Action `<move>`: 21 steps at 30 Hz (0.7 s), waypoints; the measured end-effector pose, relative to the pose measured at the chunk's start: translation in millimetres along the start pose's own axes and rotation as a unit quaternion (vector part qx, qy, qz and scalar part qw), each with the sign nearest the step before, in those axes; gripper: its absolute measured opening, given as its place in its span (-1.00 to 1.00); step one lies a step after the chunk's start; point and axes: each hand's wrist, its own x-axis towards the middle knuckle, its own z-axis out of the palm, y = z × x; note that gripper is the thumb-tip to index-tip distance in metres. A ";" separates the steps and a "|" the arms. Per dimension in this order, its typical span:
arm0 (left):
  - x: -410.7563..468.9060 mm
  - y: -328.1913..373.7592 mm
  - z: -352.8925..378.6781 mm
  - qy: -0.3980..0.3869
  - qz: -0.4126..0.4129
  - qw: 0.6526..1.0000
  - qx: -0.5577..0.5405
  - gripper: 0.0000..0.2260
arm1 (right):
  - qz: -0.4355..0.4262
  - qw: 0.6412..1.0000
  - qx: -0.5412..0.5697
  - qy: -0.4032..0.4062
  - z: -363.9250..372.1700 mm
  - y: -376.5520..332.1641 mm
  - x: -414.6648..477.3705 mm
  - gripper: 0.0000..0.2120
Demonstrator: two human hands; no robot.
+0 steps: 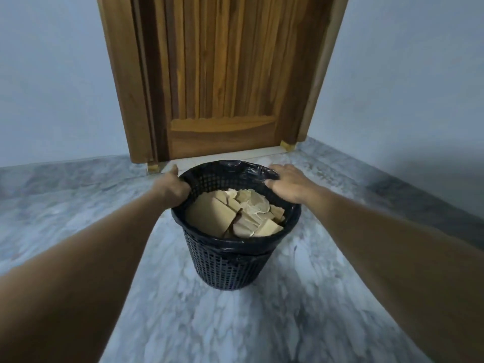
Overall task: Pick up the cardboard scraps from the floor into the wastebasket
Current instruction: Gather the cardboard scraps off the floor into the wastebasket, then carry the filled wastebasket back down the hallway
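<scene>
Black mesh wastebasket [230, 260], upright, approx. full w/ tan cardboard scraps [233, 214] piled loosely inside, just below rim.

We look from one wide-angle camera worn on the head, facing forward and down, so both forearms [91, 258] run in from the near left and right corners to the left hand [172, 188] and right hand [285, 183], which hold the rim of the basket [227, 263] at centre. We stand close over the basket, near enough to see down its mouth to the scraps [212, 214], with the floor [301, 310] spreading around it. Straight ahead at the far side the view meets a door [222, 74], cut off by the top edge, with a wall [52, 74] bowing away on the left and another on the right.
</scene>
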 end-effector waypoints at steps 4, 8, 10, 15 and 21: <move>-1.1 -36.4 22.6 -0.048 -0.039 0.982 -0.177 -0.27 | 0.053 0.997 0.057 -0.028 23.1 34.9 -5.5 -0.34; 12.3 -41.3 30.6 -0.044 -0.047 0.935 -0.348 -0.28 | 0.061 0.960 0.272 0.017 34.0 33.4 -7.5 -0.35; 16.5 -37.0 28.1 -0.045 -0.046 0.930 -0.363 -0.32 | 0.049 0.942 0.331 0.033 36.8 29.5 -7.7 -0.46; 29.7 -52.5 5.0 -0.037 -0.085 0.919 -0.383 -0.21 | 0.063 0.926 0.371 0.033 41.9 0.3 4.5 -0.66; 28.4 -24.0 -69.2 -0.046 -0.114 0.913 -0.390 -0.29 | 0.128 0.896 0.422 0.054 -2.1 -48.6 7.5 -0.42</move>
